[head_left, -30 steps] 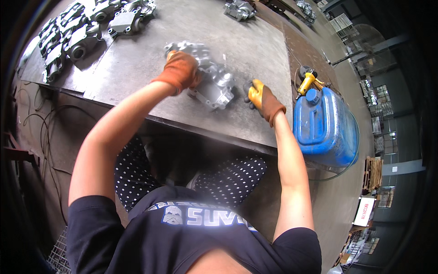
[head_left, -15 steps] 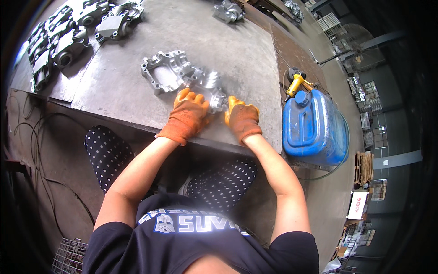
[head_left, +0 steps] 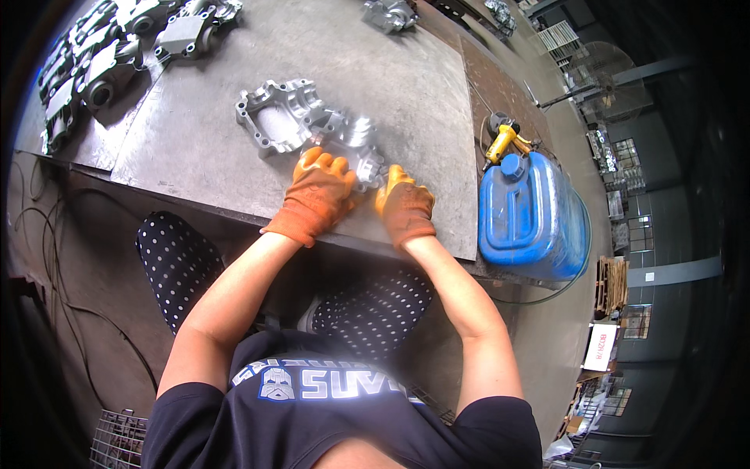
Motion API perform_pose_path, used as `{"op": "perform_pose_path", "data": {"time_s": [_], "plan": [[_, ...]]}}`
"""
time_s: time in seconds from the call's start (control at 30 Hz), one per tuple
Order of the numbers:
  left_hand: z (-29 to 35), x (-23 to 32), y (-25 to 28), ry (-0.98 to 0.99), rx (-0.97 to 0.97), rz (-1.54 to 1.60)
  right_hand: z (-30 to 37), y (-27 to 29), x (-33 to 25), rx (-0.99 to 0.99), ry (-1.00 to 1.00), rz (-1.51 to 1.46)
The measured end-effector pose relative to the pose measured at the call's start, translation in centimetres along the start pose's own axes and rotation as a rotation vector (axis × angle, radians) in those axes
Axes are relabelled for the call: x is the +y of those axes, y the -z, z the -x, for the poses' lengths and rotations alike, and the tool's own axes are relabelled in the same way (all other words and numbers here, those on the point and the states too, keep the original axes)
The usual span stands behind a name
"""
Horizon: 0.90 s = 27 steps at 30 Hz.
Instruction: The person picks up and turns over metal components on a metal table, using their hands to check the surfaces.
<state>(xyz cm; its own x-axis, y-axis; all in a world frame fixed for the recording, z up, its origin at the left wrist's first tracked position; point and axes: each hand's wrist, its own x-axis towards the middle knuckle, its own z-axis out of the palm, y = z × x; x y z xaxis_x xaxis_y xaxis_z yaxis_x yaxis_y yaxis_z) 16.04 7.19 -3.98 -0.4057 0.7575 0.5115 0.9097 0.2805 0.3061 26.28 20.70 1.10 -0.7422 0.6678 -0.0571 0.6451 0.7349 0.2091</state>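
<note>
A silver metal casting (head_left: 272,145) with bolt holes and rounded recesses lies on the grey metal-topped table near its front edge. My left hand (head_left: 319,191), in an orange work glove, is closed on the casting's near side, its fingertips bent over the rim. Close against the casting's right end is my right hand (head_left: 405,205), gloved the same way. Its fingers are curled in, with the forefinger side toward the part; whatever they hold is hidden by the glove.
Several similar castings (head_left: 105,74) crowd the table's far left, and another casting (head_left: 389,16) sits at the far edge. On the right stand a blue plastic jerrycan (head_left: 531,219) and a yellow power tool (head_left: 500,143). Cables (head_left: 58,250) hang and trail at left.
My right hand has shifted slightly left and toward me, nearer the casting's right end. My left hand keeps its hold. The whole view has moved a little.
</note>
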Motion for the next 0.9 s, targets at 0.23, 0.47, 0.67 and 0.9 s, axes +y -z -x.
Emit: {"op": "perform_pose_path", "data": {"time_s": [0.23,0.47,0.67,0.9], "plan": [[0.1,0.0,0.1,0.027,-0.019,0.057,-0.4,2.2,-1.5,-0.121,0.001,0.148],[-0.2,-0.4,0.5,-0.007,-0.076,0.075,-0.5,4.1,-2.0,-0.196,0.134,0.445],[0.5,-1.8,1.7,-0.105,-0.144,0.072,0.0,5.4,-2.0,-0.283,0.294,0.46],[1.6,-3.8,3.7,-0.173,-0.294,0.082,0.1,6.8,-2.6,-0.408,0.533,0.436]]}}
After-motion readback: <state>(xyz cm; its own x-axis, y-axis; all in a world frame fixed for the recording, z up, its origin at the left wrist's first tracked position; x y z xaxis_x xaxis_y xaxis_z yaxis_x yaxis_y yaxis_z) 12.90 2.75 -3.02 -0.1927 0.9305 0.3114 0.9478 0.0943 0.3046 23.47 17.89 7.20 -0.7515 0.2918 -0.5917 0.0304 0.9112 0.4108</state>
